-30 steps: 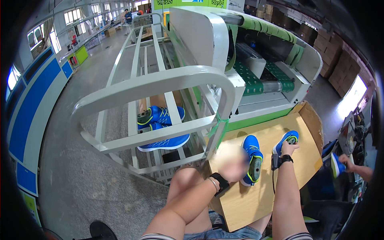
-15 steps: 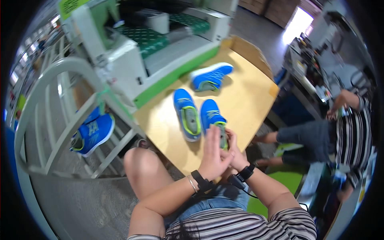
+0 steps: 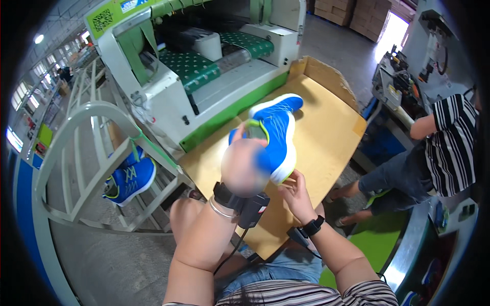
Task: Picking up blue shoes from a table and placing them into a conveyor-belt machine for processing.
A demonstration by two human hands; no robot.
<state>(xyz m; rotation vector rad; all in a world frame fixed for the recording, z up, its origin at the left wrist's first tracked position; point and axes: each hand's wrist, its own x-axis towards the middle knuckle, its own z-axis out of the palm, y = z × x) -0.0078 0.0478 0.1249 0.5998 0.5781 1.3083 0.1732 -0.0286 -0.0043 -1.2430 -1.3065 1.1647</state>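
Observation:
A blue sneaker [image 3: 279,140] with a white sole and lime-lined collar is tilted over the table, its sole facing right. My left hand [image 3: 245,166], smeared by motion, is closed at its collar side; most of its fingers are hidden or blurred. At the sneaker's near end is my right hand [image 3: 297,194], its fingers slightly bent and apart, the fingertips at the sole edge. Another blue sneaker [image 3: 292,102] lies just beyond, partly covered. Left of the collar, a bit of blue [image 3: 235,135] shows behind my left hand.
A tan table [image 3: 326,132] with a cardboard edge [image 3: 332,79] lies before me. Behind it stands a white-and-green machine with a green belt [image 3: 245,43]. More blue sneakers [image 3: 131,178] rest on a pale metal rack [image 3: 53,178] at left. A person in stripes [image 3: 451,148] stands at right.
My hands were together above the nearest sneaker. They have since parted, the left moving left, and a sneaker has been raised and tilted between them. The view has shifted slightly.

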